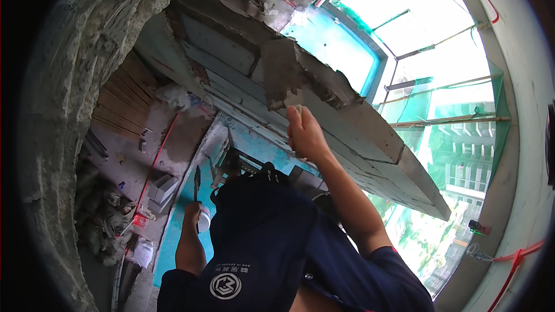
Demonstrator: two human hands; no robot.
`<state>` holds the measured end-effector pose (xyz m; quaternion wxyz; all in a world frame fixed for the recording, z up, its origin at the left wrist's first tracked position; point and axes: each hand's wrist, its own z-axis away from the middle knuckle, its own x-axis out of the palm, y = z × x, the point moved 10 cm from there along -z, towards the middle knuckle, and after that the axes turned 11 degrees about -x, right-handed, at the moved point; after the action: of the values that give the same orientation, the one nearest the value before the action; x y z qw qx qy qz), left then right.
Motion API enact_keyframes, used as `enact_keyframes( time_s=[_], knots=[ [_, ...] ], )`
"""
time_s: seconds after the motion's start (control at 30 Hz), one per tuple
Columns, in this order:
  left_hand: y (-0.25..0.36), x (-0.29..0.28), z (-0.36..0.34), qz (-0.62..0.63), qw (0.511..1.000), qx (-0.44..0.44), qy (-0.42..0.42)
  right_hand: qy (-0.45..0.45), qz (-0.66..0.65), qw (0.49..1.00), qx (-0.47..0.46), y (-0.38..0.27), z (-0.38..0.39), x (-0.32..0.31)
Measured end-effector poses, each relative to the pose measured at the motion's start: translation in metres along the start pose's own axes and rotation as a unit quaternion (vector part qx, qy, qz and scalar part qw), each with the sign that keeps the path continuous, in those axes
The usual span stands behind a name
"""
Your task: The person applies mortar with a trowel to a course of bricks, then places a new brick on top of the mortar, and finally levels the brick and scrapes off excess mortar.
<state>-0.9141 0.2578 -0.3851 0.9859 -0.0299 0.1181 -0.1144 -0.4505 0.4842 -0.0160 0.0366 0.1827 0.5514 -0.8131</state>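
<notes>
My right hand (307, 134) is closed round the handle of a flat trowel (293, 99), raised against the upper edge of a grey block wall (352, 133). Wet-looking grey-brown mortar (280, 66) covers the wall by the blade; where blade ends and mortar begins is hard to tell. My left hand (193, 212) hangs low on the left, its fingers wrapped round a long, thin dark tool (197, 182) that points up. Its exact kind does not show. Just beside that hand is a white bucket (204, 219), partly hidden by my body.
A rough concrete edge (87, 81) runs down the left. A metal-framed stand (231, 164) is below me. Grey blocks (163, 189), filled sacks (104, 219) and a red hose or cord (159, 164) lie on the floor. Green netting (422, 121) covers the window opening at right.
</notes>
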Motion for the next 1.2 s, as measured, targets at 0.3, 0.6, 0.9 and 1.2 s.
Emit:
enact_keyframes(
  time_s=[0.3, 0.6, 0.9, 1.2],
  knots=[
    [0.027, -0.014, 0.008, 0.069, 0.997, -0.013, 0.017, -0.115, -0.017, 0.993, 0.038, -0.021, 0.010, 0.037],
    [0.009, -0.021, 0.006, 0.055, 0.998, 0.004, 0.003, 0.025, 0.149, 0.978, -0.144, -0.036, -0.005, -0.001],
    [-0.018, -0.024, -0.010, 0.055, 0.998, -0.006, 0.013, -0.007, 0.207, 0.966, -0.156, -0.010, -0.003, 0.052],
    [-0.009, -0.021, 0.000, 0.087, 0.996, 0.004, 0.001, -0.074, 0.326, 0.934, -0.125, -0.012, 0.032, 0.038]
  ],
)
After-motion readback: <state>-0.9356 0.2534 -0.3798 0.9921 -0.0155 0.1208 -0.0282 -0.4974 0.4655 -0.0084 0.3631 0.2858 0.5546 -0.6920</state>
